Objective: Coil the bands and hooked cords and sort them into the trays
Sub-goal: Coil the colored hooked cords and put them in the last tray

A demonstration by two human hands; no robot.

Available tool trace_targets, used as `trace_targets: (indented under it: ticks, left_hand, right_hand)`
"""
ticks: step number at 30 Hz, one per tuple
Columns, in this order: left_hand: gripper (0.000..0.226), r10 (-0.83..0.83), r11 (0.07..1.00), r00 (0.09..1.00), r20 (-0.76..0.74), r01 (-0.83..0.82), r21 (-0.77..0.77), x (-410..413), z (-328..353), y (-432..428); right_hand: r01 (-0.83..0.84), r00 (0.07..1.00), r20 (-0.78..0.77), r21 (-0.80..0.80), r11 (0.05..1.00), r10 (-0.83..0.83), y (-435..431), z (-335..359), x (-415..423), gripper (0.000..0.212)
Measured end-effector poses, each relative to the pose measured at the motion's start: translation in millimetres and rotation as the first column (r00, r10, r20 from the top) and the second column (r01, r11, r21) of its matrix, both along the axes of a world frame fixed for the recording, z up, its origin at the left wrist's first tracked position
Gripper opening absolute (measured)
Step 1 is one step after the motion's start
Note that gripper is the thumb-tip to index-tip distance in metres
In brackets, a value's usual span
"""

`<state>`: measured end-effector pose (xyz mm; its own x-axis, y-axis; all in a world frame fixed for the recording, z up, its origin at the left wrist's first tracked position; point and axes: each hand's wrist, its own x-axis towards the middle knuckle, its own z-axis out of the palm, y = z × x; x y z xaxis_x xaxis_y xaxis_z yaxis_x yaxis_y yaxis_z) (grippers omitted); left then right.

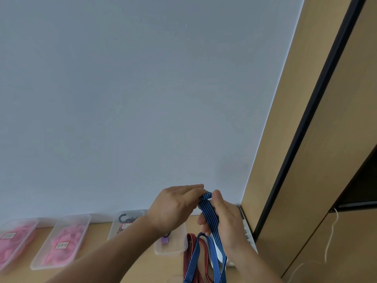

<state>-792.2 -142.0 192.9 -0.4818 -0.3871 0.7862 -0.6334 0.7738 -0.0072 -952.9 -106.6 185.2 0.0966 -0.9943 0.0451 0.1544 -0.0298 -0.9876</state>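
Blue striped band [206, 209], held up above the counter's [98, 240] right end, its top bend level with the base of the wall [142, 99], two strands hanging past the lower frame edge. Left hand [173, 207]: fingertips pinching the top bend. Right hand [224, 221]: thumb pressed on the bend, fingers curled round both strands just below. Red striped band [188, 250]: lying on the counter beneath the hands, partly behind the blue strands. Four clear trays in a row along the back edge: far-left tray [20, 220] and second tray [85, 227], each with pink bands and a label; third tray [116, 223] with a black hook [122, 218]; fourth tray [179, 244], partly behind the left wrist, with a small purple item [164, 240]. Wooden cabinet [285, 139] at the right end, white string [331, 237] dangling against it.
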Motion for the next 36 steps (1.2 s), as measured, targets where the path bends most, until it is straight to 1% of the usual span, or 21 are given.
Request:
trace_targets:
  ticks: [4,7,8,9,10,11,12,13,14,15,16,17,18,21,24,26,29,30,32,34,36]
  left_hand:
    - [0.026,-0.040,0.993,0.994,0.106,0.051,-0.111,6,-2,-5]
    - [0.028,-0.025,0.994,0.991,0.135,0.039,-0.100,2,-4,-4]
    - [0.031,-0.015,0.999,0.995,0.095,0.018,-0.028,-1,-7,-2]
    - [0.035,-0.013,0.993,1.000,0.000,0.013,0.116,-3,-9,1]
    - [0.037,0.007,0.952,0.990,-0.144,0.038,0.303,-6,-9,4]
    - [0.037,0.043,0.862,0.957,-0.287,0.110,0.494,-8,-8,7]
    - [0.036,0.104,0.735,0.909,-0.404,0.204,0.647,-11,-5,9]
    - [0.036,0.183,0.595,0.852,-0.490,0.300,0.745,-13,1,10]
    - [0.038,0.254,0.443,0.799,-0.545,0.405,0.800,-14,7,8]
    - [0.041,0.297,0.304,0.767,-0.568,0.488,0.818,-14,13,5]
    - [0.044,0.307,0.207,0.757,-0.577,0.539,0.816,-14,19,3]
    - [0.044,0.292,0.165,0.752,-0.591,0.569,0.806,-14,23,4]
    - [0.039,0.275,0.167,0.752,-0.599,0.576,0.800,-14,25,4]
    - [0.023,0.258,0.242,0.768,-0.586,0.535,0.809,-9,24,3]
    - [0.019,0.253,0.291,0.788,-0.561,0.491,0.821,-10,26,3]
    - [0.016,0.246,0.369,0.803,-0.543,0.441,0.819,-12,26,5]
    - [0.017,0.246,0.489,0.807,-0.536,0.375,0.788,-12,28,6]
    - [0.019,0.254,0.539,0.815,-0.521,0.328,0.776,-12,28,6]
    - [0.022,0.260,0.643,0.859,-0.442,0.188,0.743,-11,27,7]
    - [0.022,0.238,0.723,0.902,-0.359,0.082,0.686,-11,20,12]
    - [0.023,0.222,0.803,0.936,-0.273,-0.017,0.595,-10,12,16]
  right_hand:
    - [0.025,0.999,0.021,-0.002,1.000,-0.025,-1,-1,0,0.064]
    - [0.067,0.997,0.031,-0.005,0.998,-0.066,-1,-2,-1,0.059]
    - [0.079,0.996,0.030,-0.012,0.997,-0.079,-1,-2,-2,0.058]
    - [0.089,0.996,0.027,-0.019,0.996,-0.089,-1,-2,-3,0.056]
    - [0.098,0.995,0.021,-0.027,0.995,-0.098,-2,-1,-4,0.054]
    - [0.109,0.994,0.016,-0.037,0.993,-0.108,-2,0,-5,0.051]
    - [0.120,0.993,0.013,-0.050,0.991,-0.120,-3,0,-6,0.049]
    - [0.132,0.991,0.010,-0.066,0.989,-0.132,-3,0,-6,0.047]
    - [0.142,0.990,0.007,-0.080,0.987,-0.142,-3,0,-5,0.046]
    - [0.148,0.989,0.003,-0.089,0.985,-0.148,-3,-1,-4,0.046]
    - [0.147,0.989,-0.002,-0.092,0.985,-0.148,-2,-3,-3,0.045]
    - [0.142,0.990,-0.006,-0.094,0.985,-0.143,-2,-4,-1,0.044]
    - [0.134,0.991,-0.010,-0.094,0.986,-0.136,-1,-5,0,0.043]
    - [0.121,0.992,-0.021,-0.071,0.990,-0.123,0,-7,0,0.044]
    - [0.106,0.991,-0.076,-0.030,0.994,-0.108,-1,-7,-4,0.048]
    - [0.093,0.990,-0.104,0.010,0.996,-0.091,-2,-8,-6,0.048]
    - [0.044,0.991,-0.126,0.039,0.998,-0.039,-2,-9,-9,0.034]
    - [0.022,0.992,-0.124,0.045,0.999,-0.016,-2,-8,-9,0.030]
    - [-0.011,0.992,-0.128,0.061,0.998,0.019,-1,-9,-9,0.025]
    - [-0.025,0.989,-0.146,0.082,0.996,0.037,1,-10,-8,0.027]
    - [-0.039,0.984,-0.168,0.103,0.994,0.056,4,-10,-7,0.031]
